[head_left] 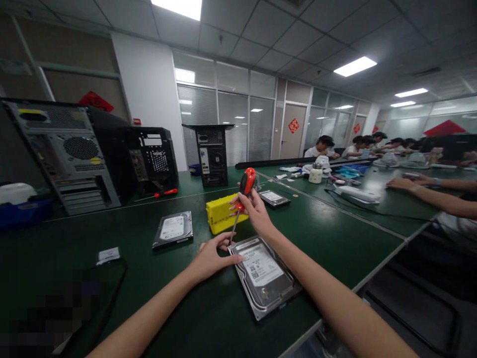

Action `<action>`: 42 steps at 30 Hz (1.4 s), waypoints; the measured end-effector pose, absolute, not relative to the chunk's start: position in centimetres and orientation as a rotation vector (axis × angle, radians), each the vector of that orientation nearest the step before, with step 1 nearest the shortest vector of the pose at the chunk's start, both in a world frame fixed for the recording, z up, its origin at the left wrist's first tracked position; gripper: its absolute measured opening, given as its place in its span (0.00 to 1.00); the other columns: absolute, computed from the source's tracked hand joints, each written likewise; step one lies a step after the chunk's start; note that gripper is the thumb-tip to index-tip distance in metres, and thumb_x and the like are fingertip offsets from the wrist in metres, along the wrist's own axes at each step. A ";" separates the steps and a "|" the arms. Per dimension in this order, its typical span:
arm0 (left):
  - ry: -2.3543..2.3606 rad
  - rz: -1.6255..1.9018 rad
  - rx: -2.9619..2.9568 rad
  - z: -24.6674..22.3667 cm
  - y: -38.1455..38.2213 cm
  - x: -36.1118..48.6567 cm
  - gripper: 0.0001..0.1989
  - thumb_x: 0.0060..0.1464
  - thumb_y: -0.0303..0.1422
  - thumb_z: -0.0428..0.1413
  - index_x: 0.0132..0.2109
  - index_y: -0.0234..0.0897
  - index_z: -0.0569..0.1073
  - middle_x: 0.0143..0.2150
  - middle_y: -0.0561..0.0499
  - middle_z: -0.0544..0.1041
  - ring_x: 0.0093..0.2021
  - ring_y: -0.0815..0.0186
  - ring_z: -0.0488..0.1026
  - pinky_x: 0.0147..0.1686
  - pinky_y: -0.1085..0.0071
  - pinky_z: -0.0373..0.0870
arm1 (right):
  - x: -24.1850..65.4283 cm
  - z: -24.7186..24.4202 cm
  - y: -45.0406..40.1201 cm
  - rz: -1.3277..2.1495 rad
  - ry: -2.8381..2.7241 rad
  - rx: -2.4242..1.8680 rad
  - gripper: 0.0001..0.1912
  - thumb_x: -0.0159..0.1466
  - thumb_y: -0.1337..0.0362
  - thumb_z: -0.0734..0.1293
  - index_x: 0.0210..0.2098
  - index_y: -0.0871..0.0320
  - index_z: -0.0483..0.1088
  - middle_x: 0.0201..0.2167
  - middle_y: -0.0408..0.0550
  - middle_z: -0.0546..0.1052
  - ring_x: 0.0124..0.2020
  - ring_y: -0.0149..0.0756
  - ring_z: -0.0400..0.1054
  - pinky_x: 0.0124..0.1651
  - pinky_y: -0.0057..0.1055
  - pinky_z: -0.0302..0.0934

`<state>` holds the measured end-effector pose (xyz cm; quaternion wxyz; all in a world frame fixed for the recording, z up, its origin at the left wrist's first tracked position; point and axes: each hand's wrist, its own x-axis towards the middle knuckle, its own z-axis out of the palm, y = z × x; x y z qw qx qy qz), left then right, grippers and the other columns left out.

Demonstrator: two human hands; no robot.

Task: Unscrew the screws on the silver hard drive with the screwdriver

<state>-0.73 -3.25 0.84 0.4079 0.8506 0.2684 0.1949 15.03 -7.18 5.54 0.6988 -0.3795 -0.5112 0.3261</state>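
Note:
A silver hard drive (265,278) with a white label lies flat on the green table (320,233) in front of me. My right hand (253,209) grips a screwdriver (242,199) with a red and black handle, held nearly upright, its tip at the drive's far left corner. My left hand (210,257) rests on the table with its fingers touching that same corner of the drive, beside the screwdriver tip.
A second hard drive (173,229) and a yellow box (222,213) lie behind; a third drive (275,198) sits farther right. Three computer towers (70,154) (152,159) (213,154) stand at the back. A black cable (112,293) runs at left. Other people's arms (428,191) rest at right.

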 end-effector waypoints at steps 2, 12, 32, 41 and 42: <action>0.677 0.502 2.148 0.8 -3.7 -1.0 0.43 0.42 0.46 0.64 0.62 0.35 0.61 0.50 0.43 0.75 0.47 0.55 0.72 0.55 0.56 0.58 | 14.6 5.0 -7.2 0.685 -1.113 -0.846 0.20 0.64 0.57 0.60 0.51 0.65 0.63 0.46 0.53 0.68 0.47 0.32 0.66 0.50 0.36 0.65; 0.547 0.335 2.125 1.7 -3.0 -2.4 0.59 0.35 0.44 0.69 0.68 0.36 0.45 0.58 0.39 0.67 0.59 0.50 0.61 0.62 0.54 0.48 | 13.2 3.7 -5.2 0.578 -1.063 -0.899 0.20 0.64 0.57 0.59 0.51 0.65 0.63 0.46 0.53 0.68 0.46 0.31 0.66 0.49 0.35 0.66; 0.374 0.226 2.107 1.2 -0.1 -4.7 0.40 0.47 0.32 0.65 0.64 0.39 0.56 0.63 0.41 0.62 0.62 0.49 0.57 0.62 0.46 0.47 | 12.2 4.3 -6.4 0.678 -1.192 -0.937 0.21 0.64 0.57 0.60 0.51 0.65 0.63 0.47 0.53 0.68 0.47 0.32 0.65 0.50 0.36 0.65; 0.214 0.243 2.146 1.6 -1.1 -4.6 0.26 0.58 0.32 0.58 0.61 0.39 0.61 0.62 0.43 0.63 0.61 0.48 0.60 0.59 0.42 0.52 | 11.2 8.3 -6.1 0.725 -1.340 -0.995 0.20 0.64 0.58 0.60 0.51 0.65 0.63 0.47 0.53 0.68 0.48 0.32 0.65 0.51 0.37 0.65; 0.206 0.240 2.150 1.5 -1.2 -4.6 0.26 0.58 0.32 0.58 0.61 0.39 0.60 0.62 0.43 0.62 0.61 0.48 0.59 0.59 0.42 0.52 | 11.0 8.4 -6.0 0.730 -1.344 -0.993 0.20 0.64 0.58 0.60 0.51 0.65 0.63 0.47 0.53 0.68 0.48 0.32 0.65 0.51 0.36 0.65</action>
